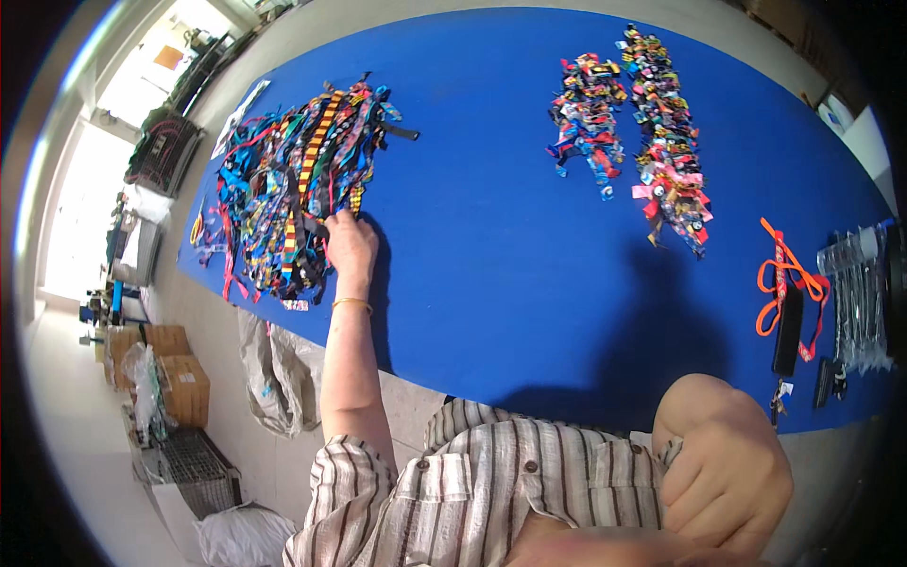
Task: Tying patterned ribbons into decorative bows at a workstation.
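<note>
A wide heap of patterned fabric straps (pixel 312 161), many-coloured and tangled, lies on the left part of the blue table. At the heap's near right edge my left hand (pixel 351 248) reaches in, its fingers closed on a strap (pixel 331 197); the fingertips are partly hidden. My right hand (pixel 726 482) is raised close to my body at the lower right, away from the table. Its fingers are curled in, and whatever they may hold is hidden.
Two long rows of bunched colourful straps (pixel 671 142) lie at the far right of the blue table (pixel 472 246). Nearer right are an orange strap (pixel 770 274), a black strip (pixel 787 331) and plastic-wrapped dark pieces (pixel 855 302). Cardboard boxes (pixel 184 387) and a grey bag (pixel 274 378) are at floor level, left.
</note>
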Action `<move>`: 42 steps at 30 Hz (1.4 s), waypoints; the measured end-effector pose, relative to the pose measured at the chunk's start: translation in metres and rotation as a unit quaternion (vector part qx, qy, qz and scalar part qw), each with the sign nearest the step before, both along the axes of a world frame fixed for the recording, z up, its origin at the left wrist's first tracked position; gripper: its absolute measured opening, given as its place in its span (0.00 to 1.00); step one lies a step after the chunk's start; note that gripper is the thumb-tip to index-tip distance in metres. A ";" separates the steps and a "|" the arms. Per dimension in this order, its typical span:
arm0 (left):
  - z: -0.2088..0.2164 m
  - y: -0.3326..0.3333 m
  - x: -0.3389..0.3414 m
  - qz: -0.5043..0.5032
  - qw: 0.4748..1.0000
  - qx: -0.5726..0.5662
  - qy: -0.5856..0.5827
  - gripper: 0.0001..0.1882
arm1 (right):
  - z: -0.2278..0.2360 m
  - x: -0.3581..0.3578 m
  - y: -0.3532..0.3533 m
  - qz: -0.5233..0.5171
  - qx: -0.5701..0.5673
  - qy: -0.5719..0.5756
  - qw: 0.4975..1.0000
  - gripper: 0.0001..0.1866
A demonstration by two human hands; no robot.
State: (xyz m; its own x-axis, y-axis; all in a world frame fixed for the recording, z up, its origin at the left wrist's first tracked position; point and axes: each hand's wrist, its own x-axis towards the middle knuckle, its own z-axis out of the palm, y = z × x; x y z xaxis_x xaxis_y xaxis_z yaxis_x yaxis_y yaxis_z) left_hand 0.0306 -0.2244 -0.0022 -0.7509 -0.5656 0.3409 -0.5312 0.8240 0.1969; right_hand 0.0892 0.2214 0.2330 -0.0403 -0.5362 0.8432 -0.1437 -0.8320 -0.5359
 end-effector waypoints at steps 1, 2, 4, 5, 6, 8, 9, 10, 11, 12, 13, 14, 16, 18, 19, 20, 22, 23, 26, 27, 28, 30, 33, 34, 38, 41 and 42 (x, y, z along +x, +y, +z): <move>0.001 0.001 -0.005 -0.013 1.000 0.021 0.009 0.15 | 0.001 0.000 0.003 -0.002 -0.008 0.011 1.000 0.14; 0.001 -0.001 -0.004 0.012 1.000 0.018 0.010 0.16 | 0.001 0.001 0.004 -0.006 -0.008 0.011 1.000 0.14; 0.003 -0.006 -0.008 0.048 0.998 0.036 -0.031 0.17 | 0.002 0.003 0.006 -0.012 0.014 0.003 1.000 0.14; 0.004 -0.012 -0.007 0.046 0.997 0.024 -0.050 0.17 | 0.002 0.005 0.005 -0.013 0.012 0.003 1.000 0.14; 0.006 -0.018 -0.006 0.045 0.998 0.022 -0.049 0.17 | 0.002 0.007 0.005 -0.013 0.006 -0.003 1.000 0.15; 0.010 -0.022 -0.008 0.033 0.993 -0.012 -0.109 0.16 | 0.004 0.010 0.006 -0.016 -0.001 -0.007 1.000 0.15; 0.011 -0.018 -0.006 0.010 0.998 -0.041 -0.051 0.13 | 0.005 0.009 0.008 -0.016 0.007 0.003 1.000 0.15; 0.014 -0.016 -0.004 0.007 0.998 -0.041 -0.049 0.13 | 0.006 0.009 0.009 -0.015 0.014 0.013 1.000 0.15; 0.020 -0.005 -0.007 -0.007 0.997 -0.066 -0.048 0.12 | 0.005 0.008 0.010 -0.023 0.016 0.013 1.000 0.15; 0.028 0.004 -0.006 -0.018 0.995 -0.092 -0.047 0.11 | 0.005 0.007 0.010 0.002 0.004 0.008 1.000 0.15; 0.031 0.013 -0.007 -0.037 0.993 -0.115 -0.017 0.09 | 0.004 0.006 0.010 0.026 -0.008 0.004 1.000 0.15; 0.037 0.024 -0.003 -0.036 0.992 -0.116 -0.016 0.09 | 0.003 0.005 0.010 0.027 -0.009 0.005 1.000 0.15; 0.042 0.051 0.003 -0.104 0.993 -0.052 -0.031 0.08 | -0.005 -0.002 0.004 0.046 0.001 0.020 0.999 0.14; 0.046 0.090 0.019 -0.198 0.979 -0.039 -0.008 0.06 | 0.000 -0.015 0.003 0.074 0.042 0.070 0.994 0.13; 0.049 0.112 0.031 -0.262 0.965 -0.017 0.005 0.07 | -0.001 -0.023 0.000 0.106 0.082 0.116 0.984 0.12; 0.054 0.138 0.041 -0.331 0.943 0.007 0.020 0.07 | -0.004 -0.025 -0.002 0.103 0.087 0.116 0.984 0.12; 0.073 0.181 0.063 -0.450 0.889 0.080 -0.013 0.11 | -0.009 -0.023 -0.001 -0.081 0.191 0.130 0.970 0.07; 0.082 0.191 0.075 -0.488 0.866 0.109 -0.025 0.13 | -0.023 -0.029 -0.015 -0.120 0.224 0.095 0.963 0.07; 0.077 0.202 0.096 -0.588 0.763 0.265 -0.035 0.15 | -0.042 -0.031 -0.043 -0.282 0.356 0.016 0.891 0.13; 0.119 0.209 0.101 -0.574 0.802 0.164 -0.033 0.13 | -0.053 -0.039 -0.052 -0.313 0.355 0.067 0.879 0.15; 0.124 0.205 0.100 -0.593 0.775 0.220 0.003 0.11 | -0.064 -0.046 -0.058 -0.342 0.352 0.118 0.863 0.18; 0.129 0.194 0.104 -0.581 0.776 0.243 0.039 0.10 | -0.075 -0.048 -0.065 -0.333 0.411 0.152 0.835 0.20; 0.136 0.183 0.107 -0.503 0.806 0.304 0.061 0.07 | -0.081 -0.047 -0.077 -0.252 0.430 0.061 0.865 0.17; 0.137 0.182 0.106 -0.477 0.825 0.294 0.072 0.04 | -0.082 -0.047 -0.076 -0.254 0.432 0.061 0.863 0.17; 0.129 0.168 0.098 -0.406 0.847 0.334 0.081 0.05 | -0.096 -0.045 -0.053 -0.235 0.517 -0.035 0.822 0.14; 0.112 0.148 0.085 -0.384 0.849 0.362 0.043 0.09 | -0.093 -0.045 -0.020 -0.274 0.583 -0.099 0.758 0.13; 0.106 0.144 0.080 -0.384 0.846 0.367 0.041 0.09 | -0.100 -0.047 -0.004 -0.303 0.593 -0.132 0.734 0.12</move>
State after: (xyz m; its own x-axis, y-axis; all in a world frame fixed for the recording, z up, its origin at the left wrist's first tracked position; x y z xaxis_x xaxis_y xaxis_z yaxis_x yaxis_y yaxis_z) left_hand 0.1101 -0.0800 0.1041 -0.9839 -0.0031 0.1785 0.1462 0.5594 0.8159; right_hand 0.0424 0.2172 0.1335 -0.6530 -0.7026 -0.2827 -0.0551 0.4164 -0.9075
